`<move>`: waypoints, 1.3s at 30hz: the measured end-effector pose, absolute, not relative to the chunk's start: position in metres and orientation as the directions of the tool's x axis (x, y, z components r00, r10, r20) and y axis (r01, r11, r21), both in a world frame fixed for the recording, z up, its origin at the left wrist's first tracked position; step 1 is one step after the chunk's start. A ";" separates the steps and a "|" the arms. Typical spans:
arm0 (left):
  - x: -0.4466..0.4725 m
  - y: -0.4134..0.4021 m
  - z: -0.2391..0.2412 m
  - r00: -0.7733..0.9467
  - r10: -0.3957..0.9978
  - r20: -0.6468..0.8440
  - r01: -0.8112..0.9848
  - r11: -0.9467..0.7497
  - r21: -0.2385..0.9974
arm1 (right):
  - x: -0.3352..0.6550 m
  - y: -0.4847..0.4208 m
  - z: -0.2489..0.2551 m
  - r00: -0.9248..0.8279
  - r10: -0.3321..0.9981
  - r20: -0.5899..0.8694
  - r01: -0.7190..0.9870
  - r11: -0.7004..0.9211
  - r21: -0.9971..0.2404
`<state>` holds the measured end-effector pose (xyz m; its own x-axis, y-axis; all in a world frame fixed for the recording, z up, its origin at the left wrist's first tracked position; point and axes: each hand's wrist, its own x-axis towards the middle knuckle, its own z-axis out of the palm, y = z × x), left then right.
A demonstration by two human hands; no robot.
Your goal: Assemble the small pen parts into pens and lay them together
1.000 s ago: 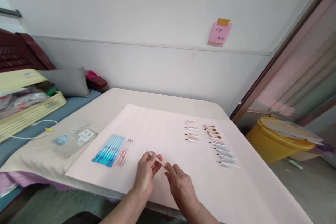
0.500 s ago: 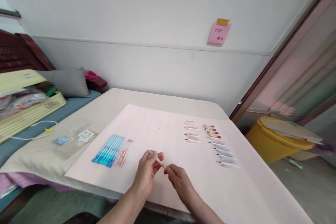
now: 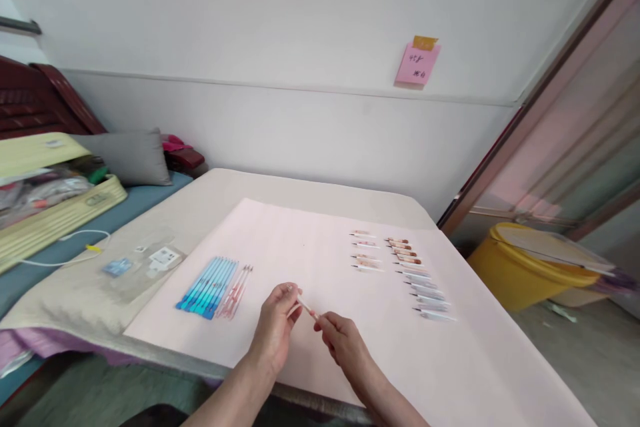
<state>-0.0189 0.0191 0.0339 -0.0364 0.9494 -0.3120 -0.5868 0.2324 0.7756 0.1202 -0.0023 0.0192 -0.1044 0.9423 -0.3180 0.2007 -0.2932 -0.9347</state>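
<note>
Above the near part of the table, a slim white-and-reddish pen (image 3: 307, 306) is held between both hands. My left hand (image 3: 275, 320) pinches its upper left end, the fingertips closed round it. My right hand (image 3: 343, 340) grips the lower right end, which its fingers partly hide. To the left lie several blue pens (image 3: 209, 285) side by side, with a few pink-and-white pens (image 3: 236, 291) right beside them. On the right are a short column of pale pens (image 3: 367, 255) and a longer column of brown, white and grey pens (image 3: 421, 280).
Pale pink paper (image 3: 300, 233) covers much of the table. Clear plastic packaging (image 3: 155, 267) and a small blue packet (image 3: 117, 267) lie at the left. A yellow bin (image 3: 520, 273) stands off the right edge; a pink note (image 3: 419, 65) hangs on the wall.
My left fingers have closed in at the pen's upper end, and more of its white barrel shows between the hands. The right hand has barely moved. The laid-out pens are unchanged.
</note>
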 end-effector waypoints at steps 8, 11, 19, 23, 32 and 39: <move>-0.022 0.023 0.032 -0.045 0.951 -0.307 -0.567 0.229 0.791 | 0.120 -0.003 0.018 -0.098 0.940 -0.326 0.196 -0.303 -0.933; -0.022 0.022 0.032 -0.072 0.954 -0.292 -0.533 0.211 0.819 | 0.120 -0.003 0.018 -0.105 0.941 -0.322 0.192 -0.299 -0.935; -0.023 0.024 0.028 -0.068 0.949 -0.306 -0.567 0.216 0.795 | 0.121 -0.003 0.017 -0.104 0.942 -0.320 0.203 -0.294 -0.934; -0.023 0.024 0.029 -0.086 0.941 -0.327 -0.567 0.223 0.793 | 0.121 -0.003 0.017 -0.111 0.942 -0.317 0.200 -0.291 -0.935; -0.022 0.024 0.026 -0.082 0.937 -0.338 -0.633 0.213 0.744 | 0.121 -0.004 0.016 -0.110 0.942 -0.317 0.184 -0.294 -0.938; -0.024 0.026 0.025 -0.063 0.930 -0.362 -0.603 0.254 0.756 | 0.120 -0.003 0.020 -0.103 0.940 -0.325 0.185 -0.303 -0.935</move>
